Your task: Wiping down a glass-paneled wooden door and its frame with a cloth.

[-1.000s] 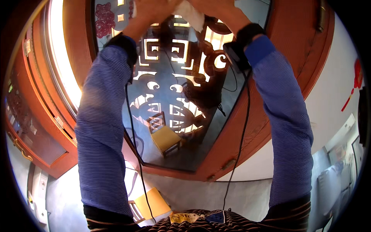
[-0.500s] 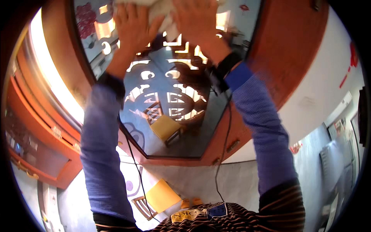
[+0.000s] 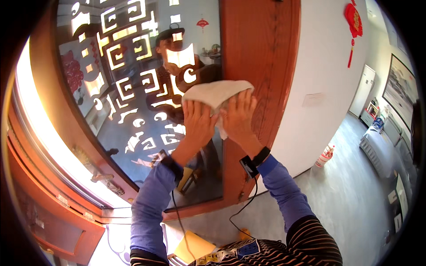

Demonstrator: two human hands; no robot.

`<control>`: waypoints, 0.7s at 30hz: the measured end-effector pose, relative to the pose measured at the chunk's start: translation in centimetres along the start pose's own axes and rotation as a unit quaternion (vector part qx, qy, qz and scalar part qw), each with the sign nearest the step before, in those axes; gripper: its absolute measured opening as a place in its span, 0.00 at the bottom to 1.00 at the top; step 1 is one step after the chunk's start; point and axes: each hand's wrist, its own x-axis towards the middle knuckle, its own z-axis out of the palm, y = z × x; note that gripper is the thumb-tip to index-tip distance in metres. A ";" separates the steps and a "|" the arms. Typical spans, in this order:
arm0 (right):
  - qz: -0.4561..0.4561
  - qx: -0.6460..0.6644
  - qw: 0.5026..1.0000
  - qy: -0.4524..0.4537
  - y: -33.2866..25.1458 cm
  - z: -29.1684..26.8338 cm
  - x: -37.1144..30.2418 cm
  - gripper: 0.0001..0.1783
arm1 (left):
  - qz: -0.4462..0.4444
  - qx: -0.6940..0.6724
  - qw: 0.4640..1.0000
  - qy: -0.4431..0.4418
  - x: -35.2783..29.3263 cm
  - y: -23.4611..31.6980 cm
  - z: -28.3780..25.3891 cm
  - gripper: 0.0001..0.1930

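A white cloth (image 3: 217, 92) is pressed against a tall door, lying across the border between its dark glass panel (image 3: 133, 170) and its reddish-brown wooden frame (image 3: 253, 57). My left hand (image 3: 199, 122) holds the cloth's left part, over the glass. Close beside it, my right hand (image 3: 238, 116) has the right part, over the wood, with the fingers pointing up. A corner of the cloth hangs between the two hands. Each wrist wears a black band with a small device, and dark cables run down from them.
Left of the glass is an ornate door handle (image 3: 103, 177). A yellow-seated chair (image 3: 191, 246) stands low, near my body. On the right are a white wall (image 3: 317, 75) with a red hanging ornament (image 3: 353, 22), a red-and-white container (image 3: 325, 156) on the floor and a grey sofa (image 3: 379, 148).
Both hands have come down the door with the cloth and shifted toward the right edge of the glass. My view has turned, showing more of the upper glass and the right-hand room.
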 end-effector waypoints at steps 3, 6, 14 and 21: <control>0.048 -0.011 0.997 0.056 5.4 1.2 1.9 0.32 | 0.056 -0.079 0.995 -0.011 5.4 1.1 3.4 0.24; 0.019 -0.036 0.998 0.046 9.6 3.2 4.8 0.33 | 0.048 -0.029 0.998 0.032 7.7 2.3 7.1 0.24; -0.144 -0.048 0.965 0.213 14.0 1.9 20.0 0.26 | 0.071 0.093 0.972 0.206 21.7 0.6 5.5 0.22; -0.276 -0.082 0.911 0.295 16.4 0.3 33.3 0.28 | 0.069 0.135 0.973 0.176 35.4 -3.4 -0.3 0.19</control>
